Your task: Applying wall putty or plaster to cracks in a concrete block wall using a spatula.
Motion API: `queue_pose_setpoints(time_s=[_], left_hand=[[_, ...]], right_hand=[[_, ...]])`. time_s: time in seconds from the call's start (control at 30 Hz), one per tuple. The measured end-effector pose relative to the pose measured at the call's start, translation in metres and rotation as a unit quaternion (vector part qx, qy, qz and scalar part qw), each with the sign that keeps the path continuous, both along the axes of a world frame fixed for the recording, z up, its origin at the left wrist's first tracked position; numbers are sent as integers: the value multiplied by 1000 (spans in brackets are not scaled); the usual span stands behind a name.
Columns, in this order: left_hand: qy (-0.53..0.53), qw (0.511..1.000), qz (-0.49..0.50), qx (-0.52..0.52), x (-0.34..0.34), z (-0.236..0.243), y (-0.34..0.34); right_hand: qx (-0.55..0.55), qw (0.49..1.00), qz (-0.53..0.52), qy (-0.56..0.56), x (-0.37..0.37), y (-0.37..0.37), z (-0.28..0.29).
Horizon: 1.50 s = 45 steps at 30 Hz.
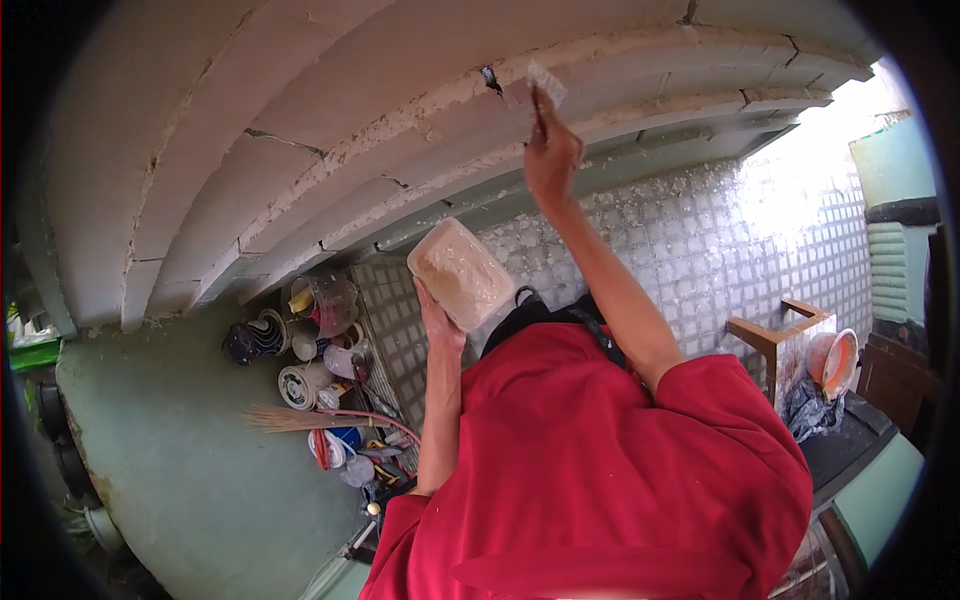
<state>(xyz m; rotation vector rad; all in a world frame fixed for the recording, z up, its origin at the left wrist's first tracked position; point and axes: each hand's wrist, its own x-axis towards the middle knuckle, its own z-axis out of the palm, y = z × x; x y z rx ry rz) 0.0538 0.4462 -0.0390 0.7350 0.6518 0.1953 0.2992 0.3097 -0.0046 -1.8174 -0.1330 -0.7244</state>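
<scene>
My left hand [441, 322] grips the side of a white plastic tub [420, 240], holding it in front of my body. Wet, pale beige paste [462, 268] lies inside, with a rough, stirred surface. Raised high above, my right hand [553, 168] is closed around the handle of what looks like a putty knife [545, 84]. Its whitish head is near the plastered ledge of the panelled wall [400, 130]; I cannot tell whether they touch. Just left of the tool is a dark hole [491, 80] in that ledge. Cracks and rough plaster seams run along the panels.
At the left, buckets [303, 385], tubs and a straw broom [290, 418] crowd against a green wall [200, 450]. Patterned floor tiles [650, 235] spread to the right. A wooden stool [790, 335], an orange-stained bucket [833, 360] and a dark plastic bag [812, 408] stand there.
</scene>
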Motion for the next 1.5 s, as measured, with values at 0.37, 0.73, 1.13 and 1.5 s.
queue_pose_setpoints(time_s=[0.37,0.73,1.13,1.5], left_hand=[[4,1000,1,-20,4,2,9],[-8,1000,0,-21,4,0,-4],[-3,999,23,-24,15,0,-39],[3,999,21,-25,32,13,-83]], right_hand=[[15,997,67,-30,-33,9,-5],[25,998,36,-37,-10,29,-13],[6,995,-102,-14,62,-113,-4],[53,994,100,-3,2,-52,2]])
